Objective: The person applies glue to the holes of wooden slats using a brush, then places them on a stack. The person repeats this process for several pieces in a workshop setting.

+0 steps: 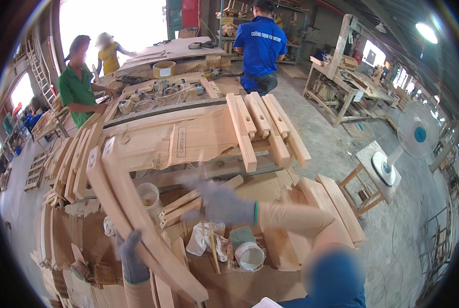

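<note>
The left hand, in a dark grey work glove, is wrapped around the lower stretch of a long curved pale wooden rail, gripping it from the side. The right hand, gloved the same way, is blurred and stretched out over the desk; I cannot tell whether it is spread wide or closing, and it seems to hold nothing.

The rail lies over the left part of the cluttered desk. Its long axis runs on a diagonal: the squared upper end points up and to the left, away from the person, while the lower end sweeps down toward the right, near the person's body, bowing gently along the way.

To my eye the risk is in that one-handed hold. The grip sits low on a long piece, so the far end could swing or dip and knock the stack of curved wooden slats just beside it on the left, or the white plastic cup close under it. The right forearm also passes just above a white glue pot and crumpled white rags; a careless sweep could tip them.
</note>
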Motion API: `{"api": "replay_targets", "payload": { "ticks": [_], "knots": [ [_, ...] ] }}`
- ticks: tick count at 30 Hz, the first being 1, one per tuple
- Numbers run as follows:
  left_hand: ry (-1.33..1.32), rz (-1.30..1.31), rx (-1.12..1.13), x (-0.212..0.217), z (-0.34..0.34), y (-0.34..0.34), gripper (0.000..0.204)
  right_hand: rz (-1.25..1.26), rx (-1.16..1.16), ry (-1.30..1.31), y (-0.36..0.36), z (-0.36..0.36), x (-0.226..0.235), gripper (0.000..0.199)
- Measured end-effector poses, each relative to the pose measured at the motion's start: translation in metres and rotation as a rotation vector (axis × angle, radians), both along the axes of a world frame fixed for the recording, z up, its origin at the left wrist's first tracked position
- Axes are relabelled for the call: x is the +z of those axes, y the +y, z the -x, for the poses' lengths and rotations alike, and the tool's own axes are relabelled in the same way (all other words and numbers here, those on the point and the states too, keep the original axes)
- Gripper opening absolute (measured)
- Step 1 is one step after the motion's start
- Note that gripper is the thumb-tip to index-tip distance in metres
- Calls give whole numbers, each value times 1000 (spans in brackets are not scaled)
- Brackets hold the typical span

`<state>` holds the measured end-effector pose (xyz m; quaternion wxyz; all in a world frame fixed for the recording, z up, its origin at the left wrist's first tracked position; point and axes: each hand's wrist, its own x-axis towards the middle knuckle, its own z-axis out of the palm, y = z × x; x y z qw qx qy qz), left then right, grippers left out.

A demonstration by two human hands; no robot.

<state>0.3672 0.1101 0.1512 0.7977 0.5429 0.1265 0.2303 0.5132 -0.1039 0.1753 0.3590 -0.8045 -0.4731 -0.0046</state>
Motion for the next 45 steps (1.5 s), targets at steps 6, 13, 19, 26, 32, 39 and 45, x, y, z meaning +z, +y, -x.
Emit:
{"api": "replay_targets", "payload": {
  "ticks": [6, 13, 19, 26, 32, 39, 45],
  "knots": [
    [-112, -87, -168, 31, -50, -48, 46, -354, 25, 421, 7, 88, -41, 82],
    [-116, 72, -564, 53, -63, -82, 56, -728, -184, 567, -4, 60, -29, 81],
    [148, 94, -673, 13, -55, -103, 54, -653, -379, 540, -16, -5, -23, 59],
    [83, 324, -753, -33, -143, -97, 35, -306, -637, 192, -22, -27, -54, 76],
    [102, 114, -792, -52, -215, -115, 29, -410, -564, 61, -47, 12, -58, 76],
    [132, 177, -725, -58, -237, -130, 30, -568, -565, 165, -87, 55, -59, 75],
    [227, 196, -669, -52, -235, -109, 33, -610, -606, 338, -115, 92, -63, 74]
  ]
}}
